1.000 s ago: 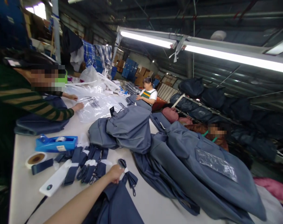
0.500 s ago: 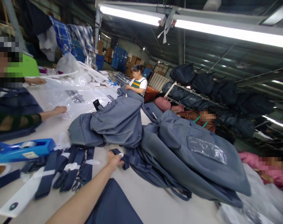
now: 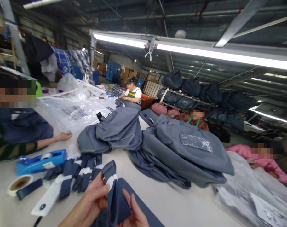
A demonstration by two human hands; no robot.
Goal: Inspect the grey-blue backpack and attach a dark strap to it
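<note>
My left hand (image 3: 91, 203) and my right hand (image 3: 133, 215) both grip a folded dark blue strap with a white band (image 3: 113, 192), held up low in the middle of the view. Below it lies a dark blue fabric piece (image 3: 143, 211). Several more banded blue straps (image 3: 83, 170) lie on the white table (image 3: 186, 205) just left of my hands. Grey-blue bags (image 3: 124, 129) are piled beyond them.
A blue tape dispenser (image 3: 40, 160), a tape roll (image 3: 19, 183) and a white flat tool (image 3: 47, 198) lie at left. A co-worker's hand (image 3: 64, 136) rests near clear plastic bags (image 3: 72, 112). Other people sit behind the bag pile (image 3: 188, 148). Plastic-wrapped goods (image 3: 254, 198) lie at right.
My left hand pulled a banded strap back from the table's middle and lifted it close. My right hand came into view and took hold of it too. The camera swung left.
</note>
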